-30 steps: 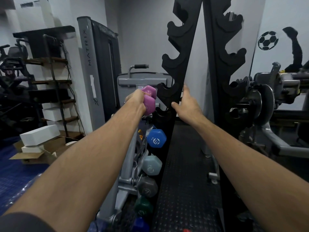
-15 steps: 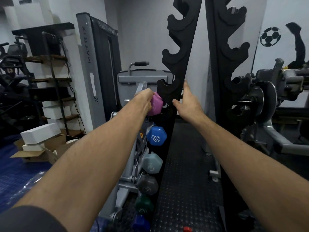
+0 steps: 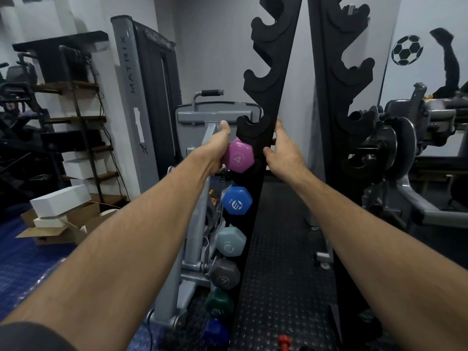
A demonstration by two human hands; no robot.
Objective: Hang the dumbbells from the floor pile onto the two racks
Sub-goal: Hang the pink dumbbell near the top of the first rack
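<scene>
Left grip wrapped around pink dumbbell, seated in a cradle of the near rack, at 12 o'clock from blue dumbbell. Right grip open, fingers spread, touching the rack's edge. Second rack at 3 o'clock, apart.

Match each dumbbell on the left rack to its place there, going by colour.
Things:
1. pink dumbbell
2. blue dumbbell
3. pale grey dumbbell
4. green dumbbell

Places:
A. directly under the blue one
B. topmost, by the left hand
C. below the dark grey one
D. second from the top

Pairs: 1-B, 2-D, 3-A, 4-C
</scene>
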